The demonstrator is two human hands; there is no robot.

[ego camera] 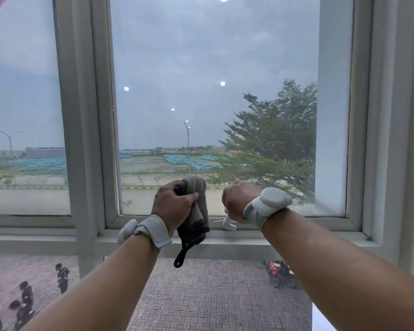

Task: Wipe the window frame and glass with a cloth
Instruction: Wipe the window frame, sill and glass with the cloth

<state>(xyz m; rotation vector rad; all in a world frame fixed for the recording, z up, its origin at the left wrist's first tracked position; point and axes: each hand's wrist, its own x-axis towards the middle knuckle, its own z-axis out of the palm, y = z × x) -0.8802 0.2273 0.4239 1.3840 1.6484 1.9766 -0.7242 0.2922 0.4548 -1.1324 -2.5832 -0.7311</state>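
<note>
left hand (175, 206) grips cloth (196, 211), right hand (237, 201) grips handle (228, 224)

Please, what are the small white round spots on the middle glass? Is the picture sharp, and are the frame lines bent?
In the head view, the white spots look like lamp reflections on the glass; daylight is dull and overcast, without hard shadows; the window frame leans and bows from the wide-angle lens; the left hand, cloth and right hand look fairly sharp.
</note>
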